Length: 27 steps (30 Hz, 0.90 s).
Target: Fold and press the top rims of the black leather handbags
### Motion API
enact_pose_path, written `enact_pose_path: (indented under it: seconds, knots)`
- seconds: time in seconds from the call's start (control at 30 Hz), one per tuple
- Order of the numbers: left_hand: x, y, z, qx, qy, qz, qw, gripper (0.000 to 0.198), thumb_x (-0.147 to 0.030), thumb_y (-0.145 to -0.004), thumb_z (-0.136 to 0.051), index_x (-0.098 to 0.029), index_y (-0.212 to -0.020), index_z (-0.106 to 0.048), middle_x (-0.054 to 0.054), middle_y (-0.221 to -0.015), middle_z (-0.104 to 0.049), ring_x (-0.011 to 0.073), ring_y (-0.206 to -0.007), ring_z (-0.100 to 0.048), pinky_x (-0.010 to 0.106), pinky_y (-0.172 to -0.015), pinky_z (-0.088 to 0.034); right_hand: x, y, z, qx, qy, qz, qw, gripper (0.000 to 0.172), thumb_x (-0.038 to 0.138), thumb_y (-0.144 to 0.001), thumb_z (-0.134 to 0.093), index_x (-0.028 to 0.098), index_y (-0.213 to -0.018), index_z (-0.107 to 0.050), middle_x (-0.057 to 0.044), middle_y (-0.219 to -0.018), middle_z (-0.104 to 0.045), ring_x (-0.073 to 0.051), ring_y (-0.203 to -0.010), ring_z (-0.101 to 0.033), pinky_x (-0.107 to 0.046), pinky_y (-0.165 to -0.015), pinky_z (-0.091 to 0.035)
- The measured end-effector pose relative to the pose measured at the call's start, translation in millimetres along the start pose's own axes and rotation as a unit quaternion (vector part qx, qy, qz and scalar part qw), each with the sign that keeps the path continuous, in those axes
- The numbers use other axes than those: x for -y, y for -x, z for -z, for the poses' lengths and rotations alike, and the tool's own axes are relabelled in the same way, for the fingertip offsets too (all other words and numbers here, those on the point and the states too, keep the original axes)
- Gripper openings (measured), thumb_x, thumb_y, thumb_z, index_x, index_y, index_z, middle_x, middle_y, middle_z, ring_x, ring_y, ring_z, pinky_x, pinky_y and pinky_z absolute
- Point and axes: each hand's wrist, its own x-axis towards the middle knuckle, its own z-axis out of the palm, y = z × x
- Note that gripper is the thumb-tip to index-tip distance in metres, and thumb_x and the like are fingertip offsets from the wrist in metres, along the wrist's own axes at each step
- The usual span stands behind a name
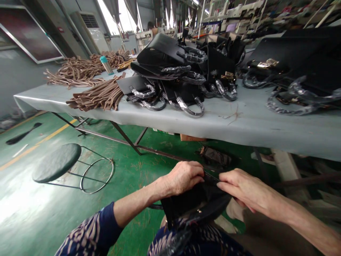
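A black handbag (191,202) rests on my lap, with a small metal fitting and a plastic-wrapped part hanging toward me. My left hand (185,177) is closed on the bag's upper edge, its fingers curled over the black material. On the other side, my right hand (242,186) pinches the same edge between thumb and fingers. A short gap of dark edge shows between the two hands. What lies under the curled fingers is hidden.
Before me runs a long table (231,124) bearing stacked black bags (160,53) with plastic-wrapped handles. Brown strips (98,94) lie in bundles to the left, near a steel bottle (106,65) with a turquoise lid. A round stool (57,163) lies tipped on the green floor.
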Motion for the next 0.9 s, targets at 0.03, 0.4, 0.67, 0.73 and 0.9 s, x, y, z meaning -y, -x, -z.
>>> enact_pose_path:
  seconds: [0.03, 0.4, 0.67, 0.73, 0.9]
  knots:
    - [2.1, -0.7, -2.2, -0.015, 0.01, 0.013, 1.0, 0.013, -0.025, -0.084, -0.05, -0.016, -0.08, -0.059, 0.002, -0.082, -0.059, 0.0122, -0.078, -0.055, 0.02, -0.07, -0.041, 0.0, 0.3, 0.2, 0.001, -0.001, 0.0, 1.0, 0.032, 0.036, -0.085, -0.033, 0.019, -0.058, -0.039, 0.004, -0.042, -0.046, -0.006, -0.03, -0.042, -0.015, -0.032, -0.029]
    - [4.9, -10.5, -16.0, -0.09, 0.079, 0.142, 0.983, 0.013, -0.021, -0.07, -0.057, -0.015, -0.059, -0.053, -0.005, -0.056, -0.049, 0.0072, -0.055, -0.041, 0.019, -0.052, -0.028, -1.2, -0.2, -0.2, 0.002, -0.005, 0.002, 1.0, 0.032, 0.037, -0.084, -0.033, 0.02, -0.058, -0.037, 0.004, -0.042, -0.047, -0.007, -0.03, -0.042, -0.016, -0.033, -0.03]
    - [-3.2, -14.2, -14.7, -0.101, 0.091, 0.22, 0.966, 0.016, -0.021, -0.066, -0.057, -0.016, -0.054, -0.048, -0.006, -0.052, -0.044, 0.0082, -0.054, -0.037, 0.021, -0.051, -0.026, 6.6, 2.6, 3.0, -0.013, 0.014, 0.009, 1.0, 0.033, 0.036, -0.085, -0.034, 0.019, -0.056, -0.036, 0.005, -0.04, -0.042, -0.007, -0.033, -0.043, -0.016, -0.037, -0.029]
    - [-3.4, -14.7, -14.4, -0.111, 0.09, 0.246, 0.959, 0.019, -0.024, -0.064, -0.061, -0.016, -0.055, -0.046, -0.006, -0.052, -0.042, 0.008, -0.053, -0.035, 0.021, -0.05, -0.025, 7.8, 3.2, 3.4, -0.011, 0.017, 0.009, 1.0, 0.034, 0.036, -0.085, -0.035, 0.019, -0.055, -0.036, 0.005, -0.04, -0.04, -0.007, -0.034, -0.043, -0.016, -0.037, -0.028]
    - [0.3, -17.3, -11.3, -0.112, 0.105, 0.232, 0.96, 0.021, -0.023, -0.062, -0.067, -0.017, -0.079, -0.057, -0.006, -0.062, -0.052, 0.0092, -0.058, -0.044, 0.02, -0.053, -0.032, 8.5, 3.6, 3.8, -0.005, 0.021, 0.011, 1.0, 0.032, 0.034, -0.084, -0.035, 0.019, -0.056, -0.037, 0.004, -0.041, -0.043, -0.007, -0.035, -0.043, -0.017, -0.039, -0.027]
